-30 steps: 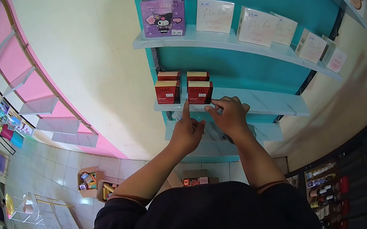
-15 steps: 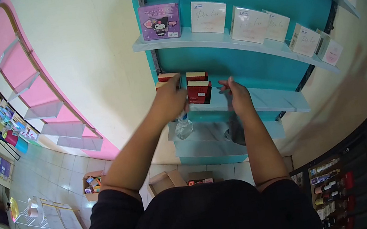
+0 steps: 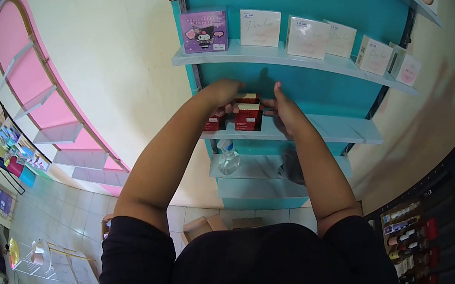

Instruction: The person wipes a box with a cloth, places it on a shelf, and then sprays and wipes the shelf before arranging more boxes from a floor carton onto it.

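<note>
Small red boxes with cream tops stand on the middle turquoise-backed shelf point(image 3: 330, 127). My left hand point(image 3: 224, 95) is bent over them from the left, fingers curled at the left side of the rear red box point(image 3: 248, 98). In front of that one stands another red box point(image 3: 247, 119) with a white label. A further red box point(image 3: 214, 124) shows partly below my left wrist. On the right side, my right hand point(image 3: 286, 111) is open, thumb raised and fingertips close to the boxes' right edge.
A clear pump bottle point(image 3: 228, 159) and a dark bag point(image 3: 291, 168) sit on the shelf below. Above are a purple cushion box point(image 3: 204, 32) and several white boxes point(image 3: 261, 27). An open carton point(image 3: 203, 226) lies on the floor. Dark display racks point(image 3: 426, 230) stand at right.
My left hand has moved right, from the left boxes to the rear middle one, uncovering the left box's front. My right hand has come slightly closer to the boxes. The view has shifted slightly.
</note>
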{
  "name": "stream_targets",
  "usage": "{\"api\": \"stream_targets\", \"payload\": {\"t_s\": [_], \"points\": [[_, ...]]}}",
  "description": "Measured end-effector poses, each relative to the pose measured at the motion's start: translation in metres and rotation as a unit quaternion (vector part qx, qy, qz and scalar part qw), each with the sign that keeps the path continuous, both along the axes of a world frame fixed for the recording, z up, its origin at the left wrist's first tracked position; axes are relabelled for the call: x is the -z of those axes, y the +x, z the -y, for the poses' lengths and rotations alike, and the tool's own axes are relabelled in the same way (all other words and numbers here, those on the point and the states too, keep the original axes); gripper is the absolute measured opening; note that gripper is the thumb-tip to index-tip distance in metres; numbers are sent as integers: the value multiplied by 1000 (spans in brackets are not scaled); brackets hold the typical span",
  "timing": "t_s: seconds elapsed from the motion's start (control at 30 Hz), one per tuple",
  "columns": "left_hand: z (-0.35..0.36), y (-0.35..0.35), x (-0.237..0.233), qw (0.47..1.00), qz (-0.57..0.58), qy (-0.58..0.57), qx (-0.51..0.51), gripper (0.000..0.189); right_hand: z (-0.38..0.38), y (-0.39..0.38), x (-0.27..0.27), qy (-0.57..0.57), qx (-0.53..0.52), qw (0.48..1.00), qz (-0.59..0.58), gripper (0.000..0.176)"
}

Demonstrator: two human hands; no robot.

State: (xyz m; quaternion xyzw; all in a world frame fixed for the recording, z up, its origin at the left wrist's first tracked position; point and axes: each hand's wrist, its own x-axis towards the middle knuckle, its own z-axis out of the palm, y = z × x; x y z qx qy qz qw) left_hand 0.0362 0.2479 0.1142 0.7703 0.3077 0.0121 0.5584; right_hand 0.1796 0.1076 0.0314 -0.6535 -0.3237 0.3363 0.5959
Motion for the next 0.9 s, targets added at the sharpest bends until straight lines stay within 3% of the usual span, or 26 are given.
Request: {"api": "stream_targets", "payload": {"t_s": [0.27,0.47,0.53,0.57,0.6,0.67,0.73,0.8,0.83,0.9], "points": [[0,7,7,999,-18,-35,17,49,-3,5,14,66,-68,995,-41,110],[7,3,3,1000,-6,-11,21,51,7,-4,0,22,-54,998,-5,113],[11,-6,8,1000,-7,0,27,54,7,-8,9,13,7,1000,4,115],[16,-12,13,998,10,62,27,55,6,-3,18,16,8,1000,5,115],[23,-18,17,992,27,123,27,57,5,4,32,-16,11,999,36,110],[38,-26,36,989,31,142,3,54,14,-2,36,-45,16,997,68,106],[54,-34,65,990,41,131,-30,52,37,-30,20,-174,-27,918,356,87],[65,-39,88,979,166,98,-62,57,41,-46,43,-165,20,900,402,79],[69,-40,91,979,169,99,-62,57,41,-52,48,-158,65,878,447,72],[76,-41,95,980,147,128,-30,63,42,-60,46,-151,63,884,439,72]]}}
